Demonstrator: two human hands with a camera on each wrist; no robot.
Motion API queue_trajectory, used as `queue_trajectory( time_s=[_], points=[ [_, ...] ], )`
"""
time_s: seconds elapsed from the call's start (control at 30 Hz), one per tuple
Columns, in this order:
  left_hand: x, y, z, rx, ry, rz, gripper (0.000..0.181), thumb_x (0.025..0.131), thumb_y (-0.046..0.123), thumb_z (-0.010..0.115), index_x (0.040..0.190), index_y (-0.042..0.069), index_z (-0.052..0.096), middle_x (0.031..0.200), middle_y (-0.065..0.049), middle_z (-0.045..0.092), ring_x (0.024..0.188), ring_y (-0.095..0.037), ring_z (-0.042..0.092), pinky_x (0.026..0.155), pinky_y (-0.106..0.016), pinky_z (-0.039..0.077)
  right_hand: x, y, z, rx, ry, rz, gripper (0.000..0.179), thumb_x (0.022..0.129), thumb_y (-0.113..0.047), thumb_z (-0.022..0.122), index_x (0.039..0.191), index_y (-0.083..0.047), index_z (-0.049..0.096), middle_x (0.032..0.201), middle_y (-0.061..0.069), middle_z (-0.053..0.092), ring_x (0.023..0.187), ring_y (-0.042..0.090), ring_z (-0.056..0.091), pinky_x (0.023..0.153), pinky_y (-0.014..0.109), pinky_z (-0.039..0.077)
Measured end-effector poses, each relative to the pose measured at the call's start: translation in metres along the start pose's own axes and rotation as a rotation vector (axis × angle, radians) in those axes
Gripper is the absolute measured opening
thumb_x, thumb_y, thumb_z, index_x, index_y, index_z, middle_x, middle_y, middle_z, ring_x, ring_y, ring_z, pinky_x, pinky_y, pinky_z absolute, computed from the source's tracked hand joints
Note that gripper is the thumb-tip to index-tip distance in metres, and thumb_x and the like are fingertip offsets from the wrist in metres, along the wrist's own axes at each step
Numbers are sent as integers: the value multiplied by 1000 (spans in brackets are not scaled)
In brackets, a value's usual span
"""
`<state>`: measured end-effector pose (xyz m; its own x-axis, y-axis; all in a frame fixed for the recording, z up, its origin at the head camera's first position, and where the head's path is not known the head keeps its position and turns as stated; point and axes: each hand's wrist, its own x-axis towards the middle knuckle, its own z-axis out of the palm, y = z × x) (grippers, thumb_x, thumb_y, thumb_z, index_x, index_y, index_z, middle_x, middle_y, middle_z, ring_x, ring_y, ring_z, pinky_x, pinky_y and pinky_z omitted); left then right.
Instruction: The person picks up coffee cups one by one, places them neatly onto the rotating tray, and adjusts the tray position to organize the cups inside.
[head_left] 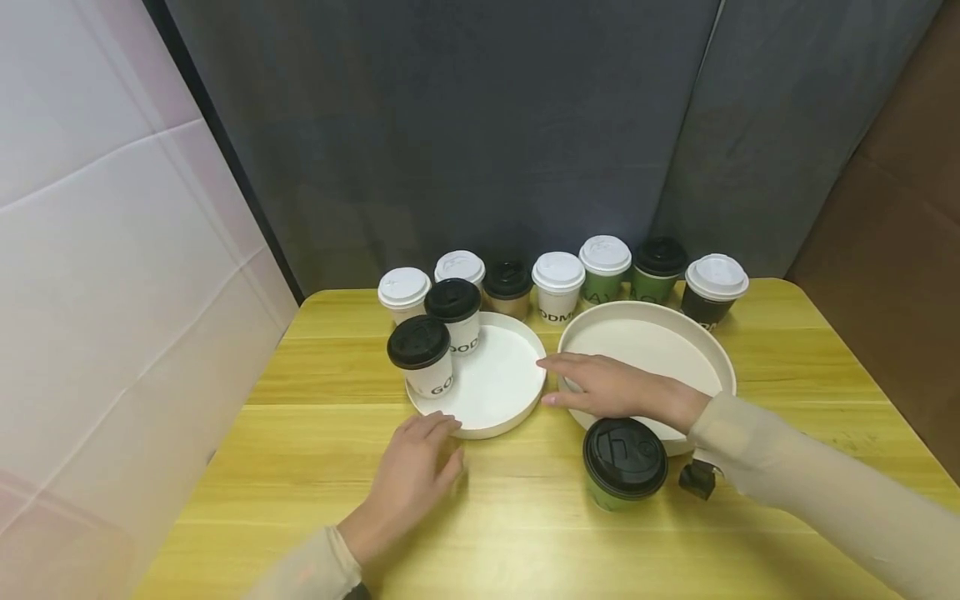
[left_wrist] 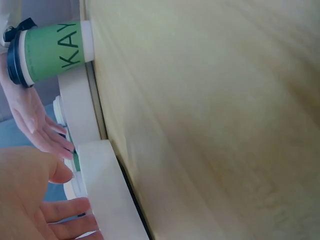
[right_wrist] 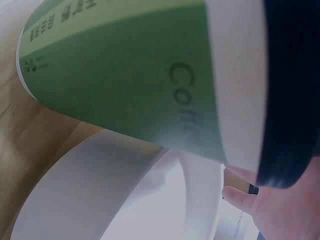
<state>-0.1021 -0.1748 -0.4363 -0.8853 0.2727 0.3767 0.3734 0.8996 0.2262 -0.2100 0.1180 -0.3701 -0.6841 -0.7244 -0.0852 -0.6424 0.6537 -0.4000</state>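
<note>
A small round white tray (head_left: 498,387) lies mid-table, bearing two white paper cups with black lids, a front one (head_left: 420,357) and one behind it (head_left: 454,315). My left hand (head_left: 411,467) is at the tray's front-left rim, fingers loosely extended and holding nothing. In the left wrist view its fingertips reach the tray wall (left_wrist: 112,192). My right hand (head_left: 603,386) stretches over the larger cream tray (head_left: 652,333), fingertips right at the small tray's right rim. Under my right forearm, a green coffee cup (head_left: 625,462) with a black lid stands upright; it fills much of the right wrist view.
Along the table's back edge stand several lidded cups, among them a white-lidded one (head_left: 558,283), a brown one with a black lid (head_left: 508,287) and a black one with a white lid (head_left: 715,287). A grey curtain (head_left: 450,125) hangs behind; a pale panel (head_left: 135,292) borders the left side.
</note>
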Motion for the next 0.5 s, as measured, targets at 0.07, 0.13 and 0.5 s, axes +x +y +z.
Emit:
queue_trajectory(
  time_s=[0.07, 0.13, 0.5],
  points=[
    [1, -1, -1, 1, 9, -1, 34, 85, 24, 72, 115, 7, 70, 120, -10, 71, 118, -29, 63, 110, -47, 44, 0, -1, -1, 5, 1, 2, 69, 99, -51, 49, 151, -7, 39, 156, 16, 41, 146, 32, 38, 120, 50, 32],
    [2, -1, -1, -1, 14, -2, 34, 85, 23, 72, 115, 7, 70, 120, -10, 71, 118, -28, 64, 110, -46, 45, -1, -1, -2, 8, 5, 1, 69, 99, -51, 50, 151, -7, 40, 156, 16, 41, 146, 32, 38, 120, 50, 32],
    [6, 1, -5, -3, 31, 12, 37, 84, 24, 72, 118, 8, 68, 123, -9, 69, 117, -28, 64, 105, -44, 49, -7, -2, -8, 2, 37, -22, 66, 99, -48, 51, 151, -7, 40, 155, 17, 42, 145, 32, 40, 120, 49, 33]
  ],
)
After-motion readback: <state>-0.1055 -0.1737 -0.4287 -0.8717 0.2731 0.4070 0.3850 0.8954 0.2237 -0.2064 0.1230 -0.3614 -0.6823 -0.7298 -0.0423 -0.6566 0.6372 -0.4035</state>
